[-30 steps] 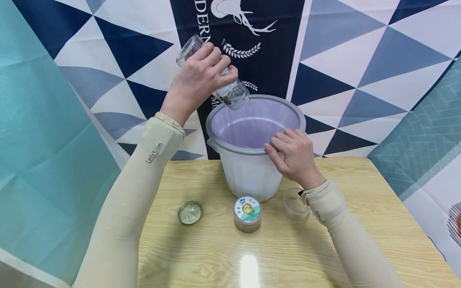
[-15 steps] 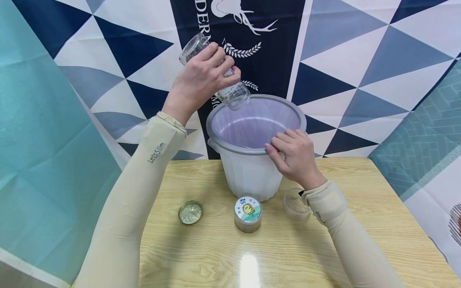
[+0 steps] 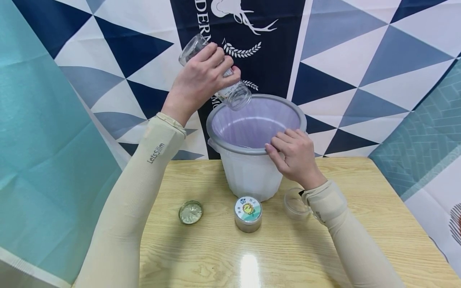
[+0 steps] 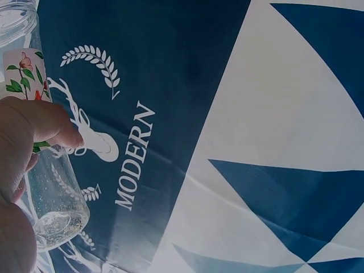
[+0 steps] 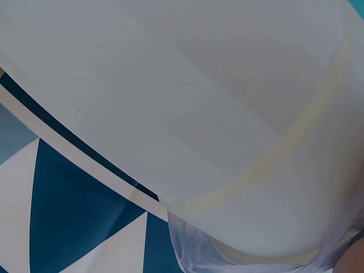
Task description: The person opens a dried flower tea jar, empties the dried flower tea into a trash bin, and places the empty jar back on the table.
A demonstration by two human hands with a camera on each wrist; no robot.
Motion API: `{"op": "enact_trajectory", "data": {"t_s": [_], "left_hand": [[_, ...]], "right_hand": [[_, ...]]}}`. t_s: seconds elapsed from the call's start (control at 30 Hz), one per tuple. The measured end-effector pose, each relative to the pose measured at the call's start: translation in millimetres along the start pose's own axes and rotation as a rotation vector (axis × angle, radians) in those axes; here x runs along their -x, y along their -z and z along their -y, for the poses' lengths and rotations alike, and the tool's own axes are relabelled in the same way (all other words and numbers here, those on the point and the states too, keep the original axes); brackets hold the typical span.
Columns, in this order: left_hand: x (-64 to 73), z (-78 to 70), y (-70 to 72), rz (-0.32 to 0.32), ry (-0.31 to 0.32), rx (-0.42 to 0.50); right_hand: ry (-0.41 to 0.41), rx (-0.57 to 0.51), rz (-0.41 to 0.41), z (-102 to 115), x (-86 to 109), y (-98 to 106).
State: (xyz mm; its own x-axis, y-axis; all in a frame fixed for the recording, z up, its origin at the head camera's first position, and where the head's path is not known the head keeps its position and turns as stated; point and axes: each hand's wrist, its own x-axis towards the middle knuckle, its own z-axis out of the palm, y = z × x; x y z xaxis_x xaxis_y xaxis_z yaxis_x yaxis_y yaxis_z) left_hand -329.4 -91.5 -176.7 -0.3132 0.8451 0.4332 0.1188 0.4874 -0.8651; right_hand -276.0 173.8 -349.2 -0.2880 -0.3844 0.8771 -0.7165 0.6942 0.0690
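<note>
My left hand [image 3: 203, 78] grips a clear jar [image 3: 237, 97] and holds it tilted, mouth down, over the left rim of a white trash bin [image 3: 252, 172]. In the left wrist view the jar [image 4: 57, 193] carries a flowered label, and fine specks cling inside near its base. My right hand [image 3: 293, 160] curls its fingers over the bin's grey rim at the front right. A purplish liner covers the bin's inside; its bottom is hidden. The right wrist view is mostly filled by the bin's white wall [image 5: 170, 114].
On the wooden table [image 3: 216, 256] lies a round lid [image 3: 191, 212], at left. A round tin [image 3: 247, 214] with a sunflower top stands just in front of the bin. A clear round container [image 3: 293, 204] sits partly behind my right wrist. Patterned cloth hangs right behind the bin.
Dark bits seen near the jar's mouth a second ago are gone from it. The jar and left hand have shifted slightly right. My right hand stays on the rim.
</note>
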Motion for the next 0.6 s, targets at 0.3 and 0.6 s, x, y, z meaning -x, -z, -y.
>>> {"op": "enact_trajectory", "data": {"t_s": [0.3,0.6], "left_hand": [[5.9,-1.2,-2.9,-0.030,0.022,0.025],[12.2,-4.4,-4.4,-0.022,0.137,0.221]], "right_hand": [[-0.003,-0.008,0.002,1.6,-0.1,-0.6],[-0.010,-0.001,0.005,0.8,-0.7,0.9]]}}
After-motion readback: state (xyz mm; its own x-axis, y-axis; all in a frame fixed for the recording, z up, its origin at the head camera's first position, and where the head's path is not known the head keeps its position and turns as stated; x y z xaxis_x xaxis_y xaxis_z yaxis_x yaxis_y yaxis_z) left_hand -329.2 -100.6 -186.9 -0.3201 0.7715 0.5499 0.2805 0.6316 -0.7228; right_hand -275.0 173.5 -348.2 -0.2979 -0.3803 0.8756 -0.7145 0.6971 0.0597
